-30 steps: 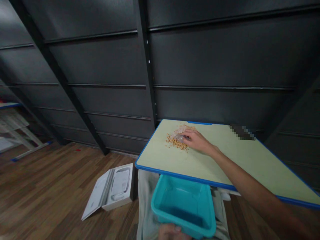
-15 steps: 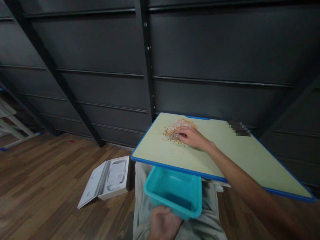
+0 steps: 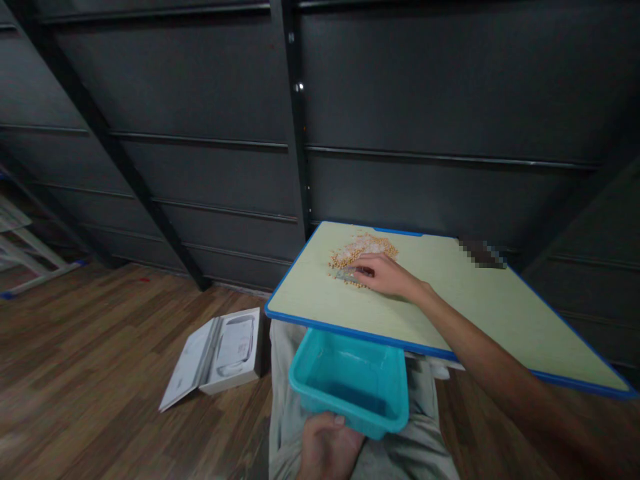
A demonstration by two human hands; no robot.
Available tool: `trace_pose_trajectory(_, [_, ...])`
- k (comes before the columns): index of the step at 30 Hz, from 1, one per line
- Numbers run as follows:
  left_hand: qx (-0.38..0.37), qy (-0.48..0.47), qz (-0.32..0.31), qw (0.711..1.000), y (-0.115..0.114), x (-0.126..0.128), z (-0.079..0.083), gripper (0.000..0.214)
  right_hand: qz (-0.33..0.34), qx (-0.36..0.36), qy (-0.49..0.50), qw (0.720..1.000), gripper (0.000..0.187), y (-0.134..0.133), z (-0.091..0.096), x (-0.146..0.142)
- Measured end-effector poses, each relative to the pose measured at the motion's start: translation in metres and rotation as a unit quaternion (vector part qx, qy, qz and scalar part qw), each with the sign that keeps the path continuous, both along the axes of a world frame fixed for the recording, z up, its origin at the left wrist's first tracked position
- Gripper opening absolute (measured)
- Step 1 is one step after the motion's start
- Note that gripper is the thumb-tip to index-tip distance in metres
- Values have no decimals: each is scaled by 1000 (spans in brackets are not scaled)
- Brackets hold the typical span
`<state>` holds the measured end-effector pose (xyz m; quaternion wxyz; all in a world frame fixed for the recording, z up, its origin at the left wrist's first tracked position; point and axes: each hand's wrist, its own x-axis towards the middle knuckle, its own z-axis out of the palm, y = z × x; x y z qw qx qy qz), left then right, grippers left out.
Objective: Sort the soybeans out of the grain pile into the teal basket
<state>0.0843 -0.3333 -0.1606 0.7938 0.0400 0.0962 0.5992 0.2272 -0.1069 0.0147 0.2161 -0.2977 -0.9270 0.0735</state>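
Observation:
A pale green tabletop (image 3: 450,313) with a blue rim slopes in front of me. At its far left corner lies a pile of small yellow beans mixed with white grains (image 3: 363,250). My right hand (image 3: 385,275) rests palm down on the near side of that pile, fingers curled over some of it; what lies under the fingers is hidden. Below the table's front edge my left hand (image 3: 327,443) grips the near rim of a turquoise plastic bin (image 3: 350,380), held over my lap.
An open white box (image 3: 217,350) lies on the wooden floor to the left. A dark panelled wall with slanted metal struts (image 3: 125,167) rises behind the table. A blurred dark object (image 3: 483,253) sits at the table's far edge. White frames lean at far left.
My right hand has stayed at the bean pile with small finger shifts. The turquoise bin and my left hand have come further into view under the table edge as my view shifted.

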Motion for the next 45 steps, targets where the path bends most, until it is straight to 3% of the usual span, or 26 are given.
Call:
trace_pose_trajectory(6, [-4, 8, 5, 1000, 4, -1, 0, 46, 19, -16, 3, 1000, 24, -6, 0, -5])
trace_pose_trajectory(12, [-13, 8, 33, 999, 9, -5, 2, 60, 33, -29, 8, 999, 23, -13, -1, -9])
trace_pose_trajectory(21, [-22, 31, 70, 997, 10, -15, -2, 54, 105, -69, 23, 992, 24, -38, -1, -23])
trace_pose_trajectory(27, [-45, 42, 81, 995, 10, -14, -1, 63, 154, -101, 51, 982, 24, -42, -7, -27])
trace_pose_trajectory(35, [-50, 44, 74, 995, 11, -14, 6, 71, 148, -182, 68, 970, 25, -41, -9, -26])
trace_pose_trajectory(45, [-32, 39, 65, 997, 12, -15, 3, 70, 141, -226, 84, 960, 26, -40, -7, -27])
